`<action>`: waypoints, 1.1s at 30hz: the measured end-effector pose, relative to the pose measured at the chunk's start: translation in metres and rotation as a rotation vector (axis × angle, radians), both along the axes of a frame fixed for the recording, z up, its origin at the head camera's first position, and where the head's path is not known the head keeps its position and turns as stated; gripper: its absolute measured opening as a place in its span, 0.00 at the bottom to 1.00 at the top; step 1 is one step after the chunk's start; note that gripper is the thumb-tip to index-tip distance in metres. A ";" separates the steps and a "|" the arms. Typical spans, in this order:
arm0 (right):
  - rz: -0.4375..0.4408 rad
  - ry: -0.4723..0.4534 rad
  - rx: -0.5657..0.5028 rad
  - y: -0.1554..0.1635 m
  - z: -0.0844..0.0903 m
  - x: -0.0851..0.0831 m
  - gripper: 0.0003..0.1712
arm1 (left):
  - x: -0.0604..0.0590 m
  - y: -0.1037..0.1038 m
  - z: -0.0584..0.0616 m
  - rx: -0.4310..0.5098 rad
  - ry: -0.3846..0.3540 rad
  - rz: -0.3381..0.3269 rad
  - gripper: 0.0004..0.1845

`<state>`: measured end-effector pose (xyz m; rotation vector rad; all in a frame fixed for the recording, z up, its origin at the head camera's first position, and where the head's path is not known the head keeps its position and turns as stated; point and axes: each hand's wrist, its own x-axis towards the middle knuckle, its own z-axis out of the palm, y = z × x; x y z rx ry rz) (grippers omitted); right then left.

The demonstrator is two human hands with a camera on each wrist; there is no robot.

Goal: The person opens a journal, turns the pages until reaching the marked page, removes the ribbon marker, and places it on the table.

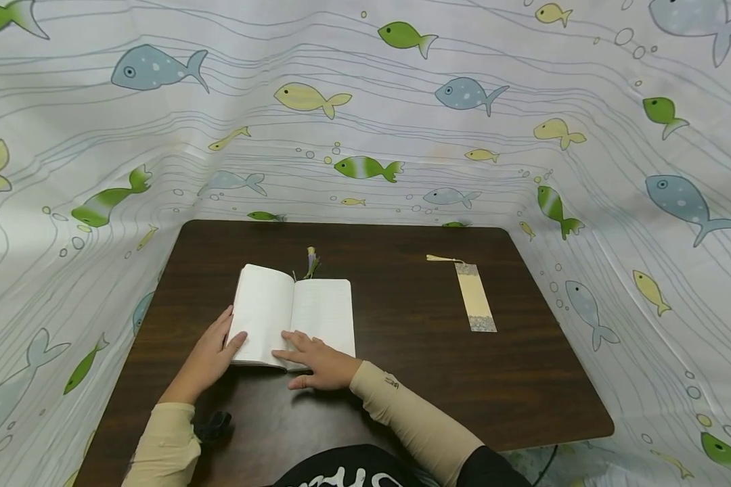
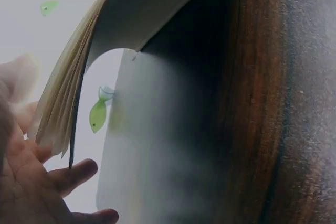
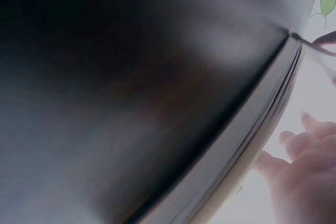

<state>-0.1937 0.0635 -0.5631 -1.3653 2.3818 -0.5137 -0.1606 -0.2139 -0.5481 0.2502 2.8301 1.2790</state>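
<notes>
Both hands rest on an open notebook [image 1: 292, 314] that lies flat on the dark wooden table [image 1: 402, 379], left of the middle and nearer the front edge than the back. The left hand [image 1: 210, 355] lies along the outer edge of the left page with its fingers nearly straight, the thumb on the paper; it grips nothing. The right hand [image 1: 319, 362] presses down near the gutter at the book's lower edge, fingers stretched out flat, likewise closed round nothing. Just behind the notebook's spine, towards the back edge, a small dried flower sprig [image 1: 311, 262] lies on the wood, touching or almost touching the top of the book. Well apart, towards the right edge, a long pale bookmark [image 1: 475, 296] with a tassel lies on the table, with bare wood between it and the book. A fish-patterned curtain [image 1: 365, 122] closes in the table on three sides. A small dark object [image 1: 213, 426] sits by the left sleeve near the front edge; I cannot tell what it is. From the left wrist, the notebook's left side [image 2: 79, 82] shows lifted off the table, its pages fanned above the left hand's fingers [image 2: 79, 171], which the head view does not reveal. From the right wrist, the stacked page edges [image 3: 252, 129] show close up and blurred, with the fingers [image 3: 302, 145] beside them.
</notes>
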 end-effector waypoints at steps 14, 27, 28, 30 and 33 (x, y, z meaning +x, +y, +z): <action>-0.268 0.140 0.215 0.042 -0.004 -0.023 0.49 | 0.001 -0.002 -0.009 -0.120 0.028 -0.032 0.35; -0.331 0.222 0.261 0.055 0.002 -0.024 0.53 | 0.002 -0.002 -0.006 -0.152 0.004 -0.033 0.33; -0.334 0.252 0.257 0.055 0.002 -0.023 0.51 | 0.002 -0.002 -0.007 -0.153 0.003 -0.034 0.34; -0.352 0.299 0.237 0.055 0.001 -0.022 0.48 | 0.002 -0.001 -0.007 -0.153 0.005 -0.035 0.33; -0.411 0.317 0.205 0.054 -0.002 -0.022 0.53 | 0.002 -0.001 -0.008 -0.154 0.011 -0.037 0.33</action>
